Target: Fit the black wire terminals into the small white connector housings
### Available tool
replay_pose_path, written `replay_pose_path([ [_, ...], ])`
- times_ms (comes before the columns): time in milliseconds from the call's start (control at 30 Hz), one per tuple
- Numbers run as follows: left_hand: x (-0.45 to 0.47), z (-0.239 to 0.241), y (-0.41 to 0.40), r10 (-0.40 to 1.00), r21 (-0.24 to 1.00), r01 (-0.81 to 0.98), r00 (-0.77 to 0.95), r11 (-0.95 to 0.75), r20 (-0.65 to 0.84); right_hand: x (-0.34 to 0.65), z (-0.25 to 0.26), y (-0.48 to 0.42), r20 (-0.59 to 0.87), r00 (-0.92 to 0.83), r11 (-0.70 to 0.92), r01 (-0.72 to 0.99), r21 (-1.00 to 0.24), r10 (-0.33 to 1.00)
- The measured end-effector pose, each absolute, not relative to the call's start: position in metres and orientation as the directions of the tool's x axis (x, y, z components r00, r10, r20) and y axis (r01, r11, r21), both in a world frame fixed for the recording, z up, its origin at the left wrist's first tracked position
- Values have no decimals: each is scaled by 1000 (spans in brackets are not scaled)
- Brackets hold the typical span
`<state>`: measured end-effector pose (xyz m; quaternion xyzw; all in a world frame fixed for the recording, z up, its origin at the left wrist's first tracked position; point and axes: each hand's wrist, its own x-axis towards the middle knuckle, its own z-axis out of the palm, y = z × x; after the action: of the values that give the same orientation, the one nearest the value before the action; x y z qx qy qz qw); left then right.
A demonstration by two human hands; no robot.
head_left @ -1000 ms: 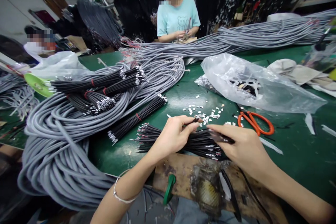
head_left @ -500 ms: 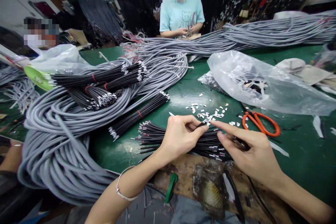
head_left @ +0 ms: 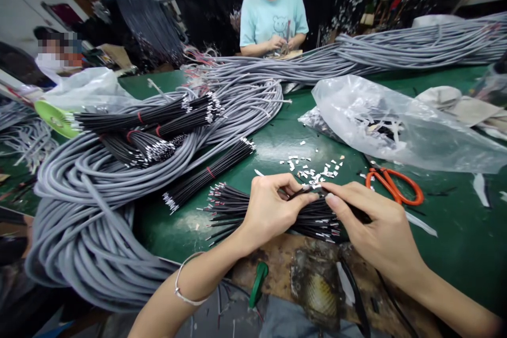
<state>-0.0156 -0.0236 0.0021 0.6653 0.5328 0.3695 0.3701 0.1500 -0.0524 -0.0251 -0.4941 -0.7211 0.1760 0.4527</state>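
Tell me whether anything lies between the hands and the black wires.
Nothing visible does. The left hand pinches one of the wires, and the right hand touches them beside it.

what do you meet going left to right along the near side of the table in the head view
grey cable coil → fanned ends of the black wires → left hand → right hand → white scrap

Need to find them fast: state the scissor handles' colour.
Orange. The scissors show best in the head view.
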Motion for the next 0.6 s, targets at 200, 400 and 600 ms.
replay_pose_path([
  [200,-15,3,-24,984,898,415,152,-147,91,150,-24,-52,477,-121,464,523,-715,871],
  [400,-19,4,-23,980,907,405,194,-117,40,150,-23,-52,448,-111,440,498,-747,887],
  [600,-18,6,-24,982,905,403,176,-137,71,151,-24,-53,428,-102,418,501,-757,898],
])
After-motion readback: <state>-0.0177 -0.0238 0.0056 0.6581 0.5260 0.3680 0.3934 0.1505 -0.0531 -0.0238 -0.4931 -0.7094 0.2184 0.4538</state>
